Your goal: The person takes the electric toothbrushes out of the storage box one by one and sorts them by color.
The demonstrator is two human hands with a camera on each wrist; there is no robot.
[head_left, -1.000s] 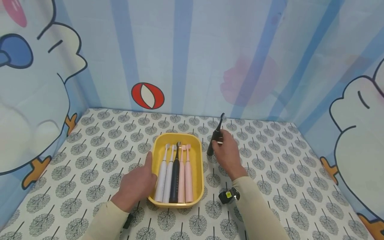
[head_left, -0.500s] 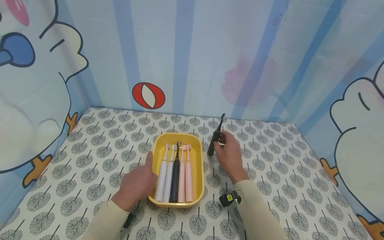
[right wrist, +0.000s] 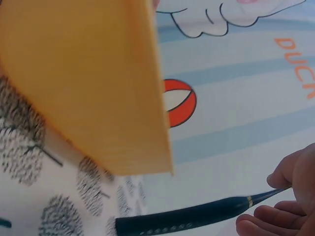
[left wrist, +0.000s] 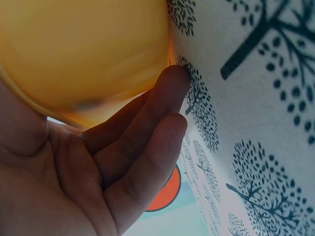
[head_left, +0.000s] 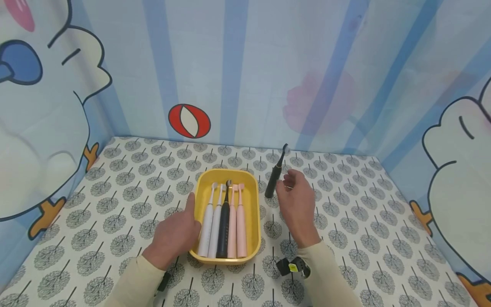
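A black electric toothbrush (head_left: 274,175) lies on the cloth to the right of a yellow tray (head_left: 256,213). My right hand (head_left: 297,202) is just right of its handle, fingers loosely bent and holding nothing. In the right wrist view, the thumb overlaps the brush's thin neck, with the black handle (right wrist: 182,219) in full sight. At the tray's left side, my left hand (head_left: 176,230) grips the wall, thumb over the rim. Its fingers (left wrist: 142,147) lie outside, close to the cloth. Side by side in the tray are two white toothbrushes (head_left: 206,230), one black toothbrush (head_left: 223,230) and two pink toothbrushes (head_left: 241,230).
A white cloth (head_left: 134,211) printed with grey trees covers the table. Behind it hangs a blue-striped curtain (head_left: 264,76) with cartoon prints, which also closes off both sides. A small black wrist camera (head_left: 293,267) sits at the right cuff.
My right hand has let go of the black toothbrush and drawn back slightly to the right. The toothbrush stays where it was on the cloth. My left hand and the tray have not moved.
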